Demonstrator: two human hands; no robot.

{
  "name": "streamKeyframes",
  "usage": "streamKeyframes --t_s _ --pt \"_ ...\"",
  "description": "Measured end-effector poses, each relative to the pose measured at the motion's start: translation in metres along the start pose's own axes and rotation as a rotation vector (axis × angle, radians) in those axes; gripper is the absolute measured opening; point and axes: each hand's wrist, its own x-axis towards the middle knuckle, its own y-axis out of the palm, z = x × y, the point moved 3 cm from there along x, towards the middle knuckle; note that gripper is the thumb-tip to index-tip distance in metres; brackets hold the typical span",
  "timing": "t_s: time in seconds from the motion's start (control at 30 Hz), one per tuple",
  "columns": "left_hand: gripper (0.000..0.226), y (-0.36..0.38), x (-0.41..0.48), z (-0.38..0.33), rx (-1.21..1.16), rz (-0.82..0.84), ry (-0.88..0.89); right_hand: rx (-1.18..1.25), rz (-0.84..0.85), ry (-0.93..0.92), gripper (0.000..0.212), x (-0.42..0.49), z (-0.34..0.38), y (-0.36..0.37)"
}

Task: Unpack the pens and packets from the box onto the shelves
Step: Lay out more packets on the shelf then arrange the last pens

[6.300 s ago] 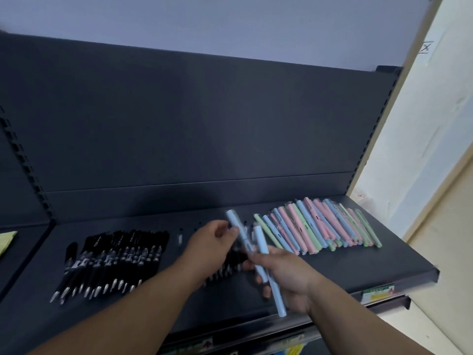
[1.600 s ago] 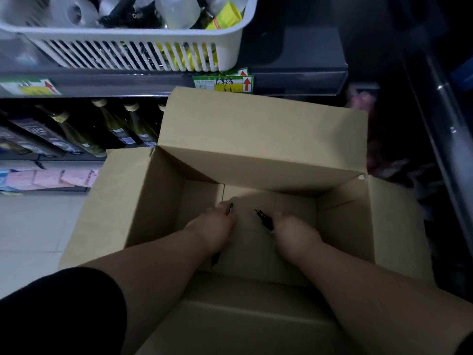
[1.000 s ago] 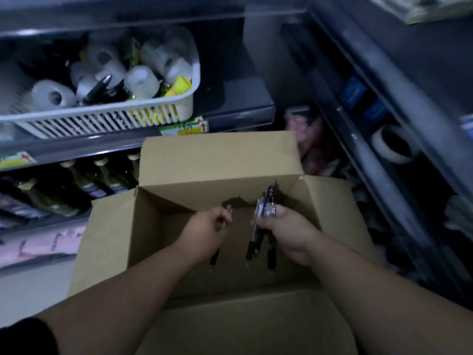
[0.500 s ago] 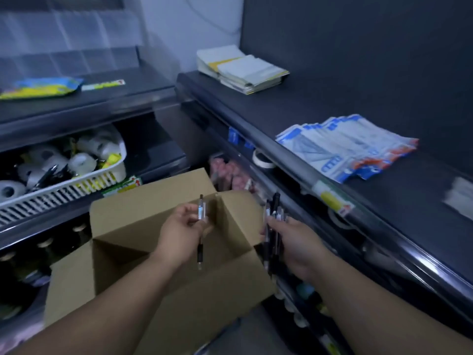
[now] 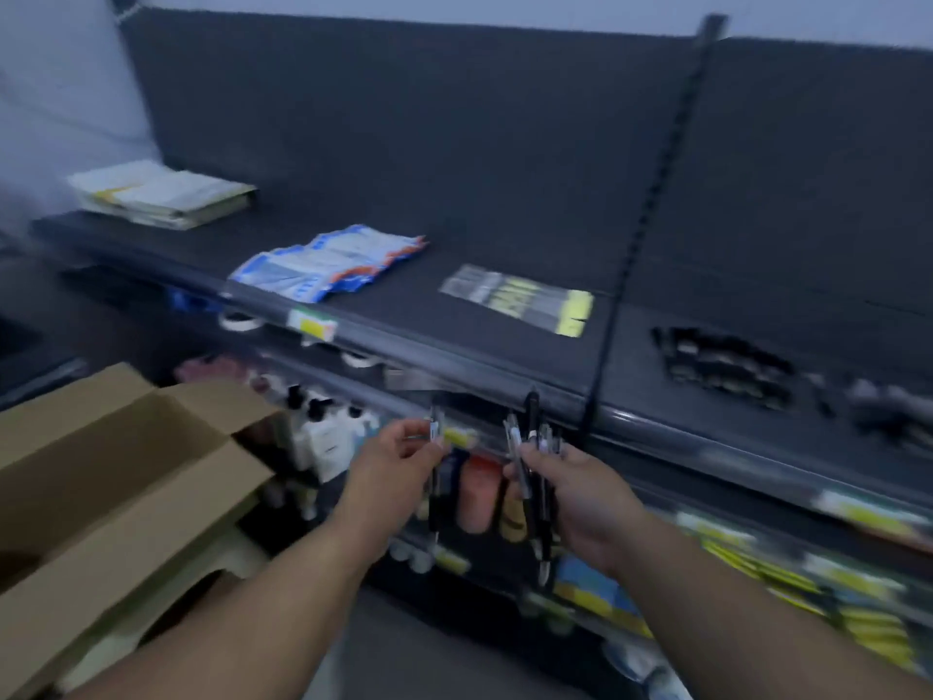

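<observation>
Bare L hand (image 5: 399, 462); bare R hand (image 5: 585, 492) (forearms (image 5: 282, 588) bare too)

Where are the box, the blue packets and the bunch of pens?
box (image 5: 111, 467): head view, its inside wall.
blue packets (image 5: 328, 262): head view, middle of the pile.
bunch of pens (image 5: 531, 419): head view, upper end of the tallest pen.

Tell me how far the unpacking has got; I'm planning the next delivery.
Done: blue-and-white packets, yellow-and-clear packets and a row of black pens lie on the dark metal shelf. In hand: the left hand holds one black pen, the right hand grips a bunch of black pens. Left: shelving these; the inside of the brown cardboard box is hidden, so any remainder is unknown.
</observation>
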Motion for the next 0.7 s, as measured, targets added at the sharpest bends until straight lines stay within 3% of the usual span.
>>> streamKeyframes --t_s 0.17,0.3,0.47,0.6,0.7 --pt "0.003 0.118 -0.037 -0.041 -0.033 0.201 0.041 -0.003 -0.190 -0.077 0.020 -0.068 0.007 -0.111" --pt "0.013 0.193 -0.057 -0.061 -0.030 0.389 0.016 0.043 -0.286 -0.076 0.022 -0.101 0.004 -0.174" --pt "0.019 0.260 -0.056 -0.081 0.033 0.590 0.008 0.168 -0.378 -0.083 0.035 -0.104 0.006 -0.220" --pt "0.018 0.308 -0.040 -0.095 0.007 0.737 -0.043 0.222 -0.467 -0.116 0.061 -0.087 0.020 -0.249" --pt "0.015 0.343 -0.024 -0.107 -0.020 0.822 -0.070 0.237 -0.504 -0.141 0.060 -0.072 0.034 -0.269"
